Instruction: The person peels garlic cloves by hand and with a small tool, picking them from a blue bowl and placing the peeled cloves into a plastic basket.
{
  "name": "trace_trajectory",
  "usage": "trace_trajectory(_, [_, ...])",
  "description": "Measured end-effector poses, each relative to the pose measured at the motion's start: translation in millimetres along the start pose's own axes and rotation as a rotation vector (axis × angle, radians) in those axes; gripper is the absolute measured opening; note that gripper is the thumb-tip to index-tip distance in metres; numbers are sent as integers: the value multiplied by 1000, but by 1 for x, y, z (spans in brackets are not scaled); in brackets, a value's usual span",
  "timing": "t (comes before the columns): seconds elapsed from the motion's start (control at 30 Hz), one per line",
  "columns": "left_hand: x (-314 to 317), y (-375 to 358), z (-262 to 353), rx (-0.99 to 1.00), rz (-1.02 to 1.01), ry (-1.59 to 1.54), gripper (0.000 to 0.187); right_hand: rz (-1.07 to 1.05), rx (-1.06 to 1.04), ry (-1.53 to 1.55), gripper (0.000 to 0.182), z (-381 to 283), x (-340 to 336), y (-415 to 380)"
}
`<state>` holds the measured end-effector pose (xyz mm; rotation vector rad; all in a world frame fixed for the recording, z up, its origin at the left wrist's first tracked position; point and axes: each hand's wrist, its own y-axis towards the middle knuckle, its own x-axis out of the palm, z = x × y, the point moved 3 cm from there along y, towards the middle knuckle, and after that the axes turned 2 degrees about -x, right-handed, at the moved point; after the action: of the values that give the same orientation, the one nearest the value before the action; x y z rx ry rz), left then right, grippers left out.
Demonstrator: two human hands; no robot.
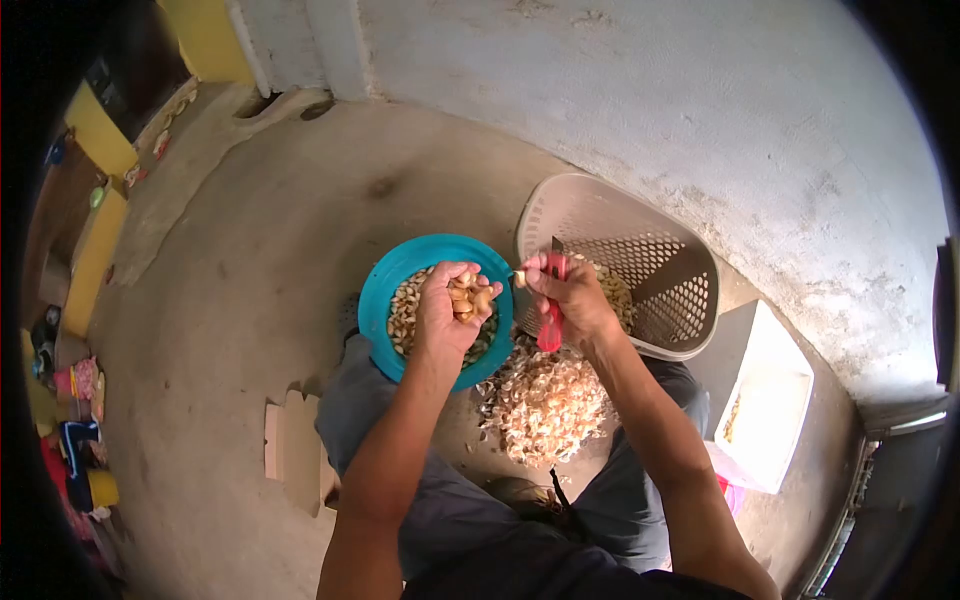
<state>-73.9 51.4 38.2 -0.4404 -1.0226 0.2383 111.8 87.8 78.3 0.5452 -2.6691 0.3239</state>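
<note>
My left hand [450,312] is cupped around several brown-skinned nuts [470,298], above a teal basin [378,290] that holds many paler nuts [405,312]. My right hand [572,292] grips a red-handled knife [551,325], its dark blade pointing away from me. Between the thumb and finger of that hand is one small nut [519,279]. The right hand is over the near left part of a beige perforated basket [620,200], where pale nuts [612,290] lie inside. Below both hands, a heap of peeled skins [550,405] lies on the floor between my legs.
A white box [775,400] stands to the right of the basket, near the pale wall [700,90]. Torn cardboard [292,450] lies on the floor left of my leg. Colourful cloths and other items [80,400] are at the far left edge.
</note>
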Motion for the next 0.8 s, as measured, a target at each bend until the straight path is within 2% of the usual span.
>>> trace_trajectory(0.07, [2,-3,-5,-22,-86,44,14,25,8,73,12,3,-11,-18])
trace_trajectory(0.1, [4,-5,-7,-33,-65,43,15,38,9,111,13,4,-17,-24])
trace_trajectory(0.27, [5,-3,-24,-87,-42,-31,17,-21,-73,-112,22,19,-39,-26])
trace_trajectory(0.37, [8,0,-34,-103,-18,-70,20,-64,-110,-229,22,1,-26,-31])
trace_trajectory(0.47, [17,-4,-42,-97,-15,-67,22,-40,-103,-197,22,-2,-26,-34])
trace_trajectory(0.57, [7,5,-48,-166,-193,-134,20,-8,-111,-190,19,2,-32,-34])
trace_trajectory(0.6, [5,5,-47,-145,-137,-127,21,-2,-111,-190,17,5,-34,-35])
trace_trajectory(0.7, [12,2,-34,-93,-138,-63,18,-59,-91,-318,15,4,-34,-38])
trace_trajectory(0.8, [24,-6,-29,-63,-97,238,14,-81,-142,-461,16,-7,-29,-43])
